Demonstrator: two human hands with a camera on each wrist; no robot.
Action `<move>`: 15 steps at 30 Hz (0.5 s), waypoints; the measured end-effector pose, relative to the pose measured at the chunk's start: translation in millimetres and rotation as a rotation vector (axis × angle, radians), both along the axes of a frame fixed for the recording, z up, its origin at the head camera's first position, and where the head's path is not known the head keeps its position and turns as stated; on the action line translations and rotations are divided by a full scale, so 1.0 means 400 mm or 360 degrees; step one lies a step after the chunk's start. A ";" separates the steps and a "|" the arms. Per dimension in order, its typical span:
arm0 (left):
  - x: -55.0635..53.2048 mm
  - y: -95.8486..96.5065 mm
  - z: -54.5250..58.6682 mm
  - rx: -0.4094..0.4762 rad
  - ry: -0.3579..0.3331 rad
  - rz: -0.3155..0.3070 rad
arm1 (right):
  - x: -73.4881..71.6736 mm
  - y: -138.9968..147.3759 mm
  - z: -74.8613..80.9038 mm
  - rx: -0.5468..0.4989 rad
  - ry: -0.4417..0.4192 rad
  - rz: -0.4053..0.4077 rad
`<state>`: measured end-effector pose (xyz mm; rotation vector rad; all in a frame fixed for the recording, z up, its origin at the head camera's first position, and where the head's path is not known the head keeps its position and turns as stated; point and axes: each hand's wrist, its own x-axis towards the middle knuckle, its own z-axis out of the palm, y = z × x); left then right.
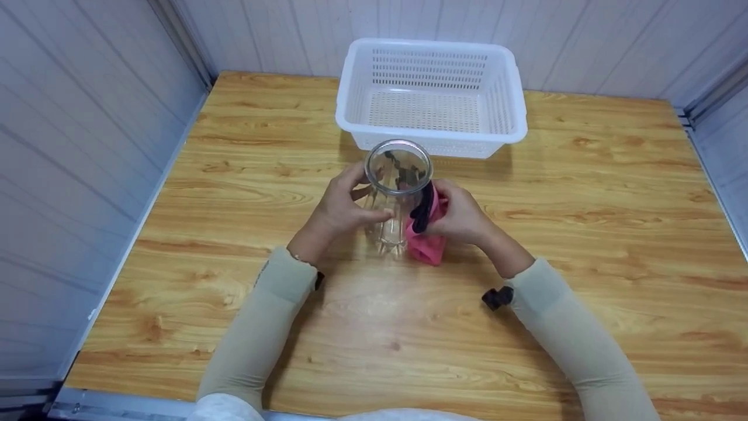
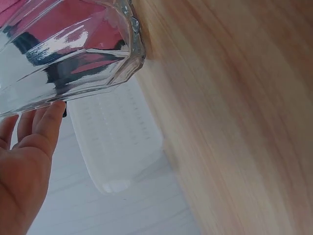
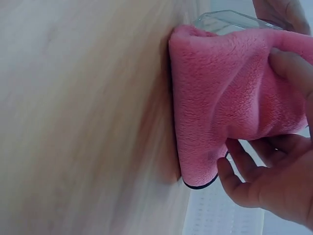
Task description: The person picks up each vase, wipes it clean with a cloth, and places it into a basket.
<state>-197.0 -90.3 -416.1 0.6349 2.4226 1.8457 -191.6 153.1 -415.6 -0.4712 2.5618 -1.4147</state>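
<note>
A clear glass vase (image 1: pixel 392 234) with a round rim and faceted sides stands upright at the middle of the table. My left hand (image 1: pixel 340 202) grips it from the left, thumb across the near side; in the left wrist view the fingertips of that hand (image 2: pixel 29 166) touch the glass. A pink fleecy cloth (image 3: pixel 215 93) with a black edge is held by my right hand (image 1: pixel 464 219) against the vase's right side. The cloth's lower end hangs down beside the vase. In the right wrist view, the cloth covers most of the vase.
Behind the vase sits a white perforated plastic basket (image 1: pixel 429 133), close to the back wall. All of this stands on a wood-grain table (image 1: pixel 374 345). Pale panel walls (image 1: pixel 76 175) border the table at the left, back and right.
</note>
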 end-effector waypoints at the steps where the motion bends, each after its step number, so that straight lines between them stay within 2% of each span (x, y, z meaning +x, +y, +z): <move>1: 0.001 0.001 -0.002 0.0002 -0.0006 -0.0001 | 0.002 0.000 0.003 -0.0027 0.0019 -0.0010; 9: 0.004 0.002 0.004 -0.0006 0.0013 0.0007 | 0.005 -0.018 0.061 -0.0310 0.0226 -0.0103; 12: 0.004 0.002 0.006 -0.0020 0.0009 0.0006 | 0.010 -0.024 0.082 -0.0382 0.0248 -0.0133; 15: 0.004 0.002 0.004 -0.0022 -0.0005 0.0007 | 0.019 -0.029 0.095 -0.0383 0.0213 -0.0142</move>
